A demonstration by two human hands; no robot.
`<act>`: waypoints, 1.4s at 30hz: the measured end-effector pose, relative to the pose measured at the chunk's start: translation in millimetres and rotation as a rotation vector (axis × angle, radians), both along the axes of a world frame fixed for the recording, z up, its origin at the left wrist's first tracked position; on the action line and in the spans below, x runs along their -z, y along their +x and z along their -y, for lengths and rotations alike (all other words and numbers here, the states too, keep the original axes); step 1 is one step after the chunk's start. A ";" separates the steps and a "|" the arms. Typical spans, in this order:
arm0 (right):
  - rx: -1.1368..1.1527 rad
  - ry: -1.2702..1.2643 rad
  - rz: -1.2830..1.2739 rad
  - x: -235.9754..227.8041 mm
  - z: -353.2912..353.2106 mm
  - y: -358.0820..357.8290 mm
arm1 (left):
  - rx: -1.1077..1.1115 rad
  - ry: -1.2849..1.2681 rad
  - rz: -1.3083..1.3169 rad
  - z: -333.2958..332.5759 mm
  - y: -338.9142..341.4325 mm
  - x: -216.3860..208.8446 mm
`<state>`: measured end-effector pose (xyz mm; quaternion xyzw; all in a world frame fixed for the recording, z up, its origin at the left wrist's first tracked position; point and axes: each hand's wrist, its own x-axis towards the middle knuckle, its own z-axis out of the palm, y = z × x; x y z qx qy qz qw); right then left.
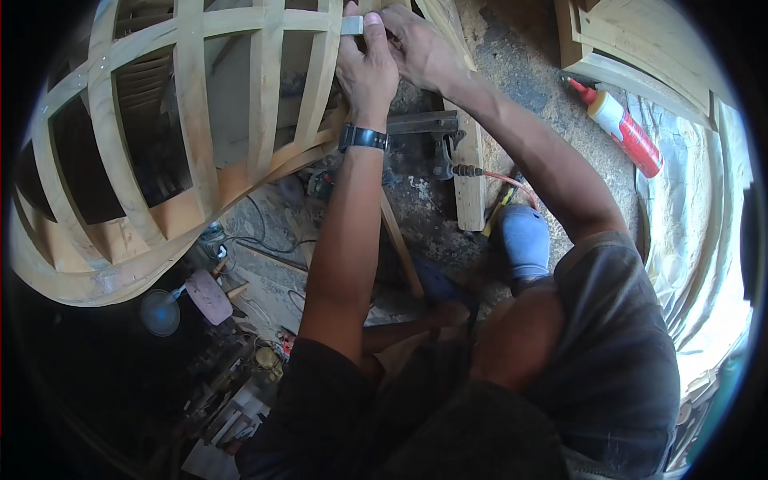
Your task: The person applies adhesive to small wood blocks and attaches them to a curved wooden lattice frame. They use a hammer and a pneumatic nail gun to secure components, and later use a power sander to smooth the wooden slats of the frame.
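Note:
A slatted, curved wooden frame [194,120] fills the upper left. At its right end, both of my hands are close together by the top rail. My left hand [370,80], with a dark watch on its wrist, is closed with the thumb pressed against a small pale grey block [352,26]. The block lies against the end of the rail. My right hand [424,50] touches or nearly touches the left one. Its fingers are curled and partly hidden behind the left hand, and what they hold does not show.
Below my hands is a metal bar [424,122] beside a wooden post [470,180], with an orange hose [512,180] nearby. A red-and-white glue bottle [632,138] lies at the right, near a wooden panel [648,48]. Tools and cords clutter the lower left.

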<state>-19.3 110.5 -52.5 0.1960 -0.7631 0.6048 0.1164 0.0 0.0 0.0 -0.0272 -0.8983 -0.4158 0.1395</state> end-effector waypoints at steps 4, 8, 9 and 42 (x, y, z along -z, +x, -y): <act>-0.031 -0.026 -0.065 -8.1 -4.4 -3.2 | -0.015 0.008 -0.001 -5.1 2.1 -6.7; -0.009 -0.082 -0.143 -12.0 -8.1 -4.7 | -0.019 -0.049 -0.044 -5.8 0.7 -3.6; -0.021 -0.102 -0.169 -12.7 -9.0 -6.9 | -0.024 -0.053 -0.049 -6.8 0.5 -3.8; -0.303 -0.216 0.397 -36.6 -35.1 -3.3 | -0.194 -0.138 0.203 16.1 1.9 18.8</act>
